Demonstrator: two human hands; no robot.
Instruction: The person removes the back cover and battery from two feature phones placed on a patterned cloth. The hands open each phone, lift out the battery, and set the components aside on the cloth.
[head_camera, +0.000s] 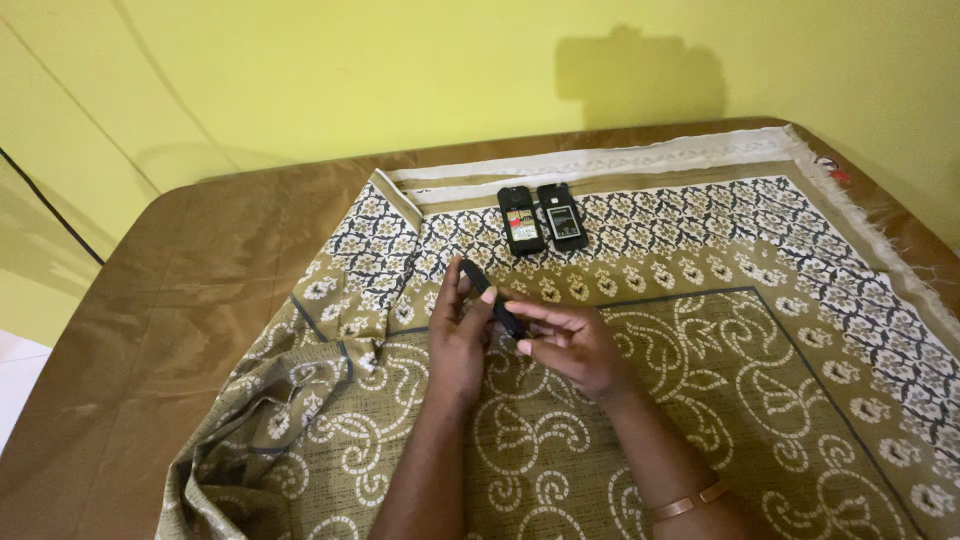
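Surface: brown table (150, 300) against a yellow wall (300, 70), half covered by an olive patterned cloth (700, 400) that is bunched into folds at its left edge.
Left hand (458, 340): fingers closed round the near end of a slim black part (490, 296), thumb up along its side.
Part: held just above the cloth between both hands, tilted, its top end pointing away.
Right hand (572, 345): fingertips pinched on the part's lower end, other fingers loosely curled; a thin band (690, 502) on the wrist.
Phones: two dark handsets (542, 217) lying flat side by side, well beyond the hands, near the cloth's far border.
Risk: the grip is by fingertips only, so the thin part could probably slip and drop.
Risk: if it fell leftward it might slide into the folds and be hard to find.
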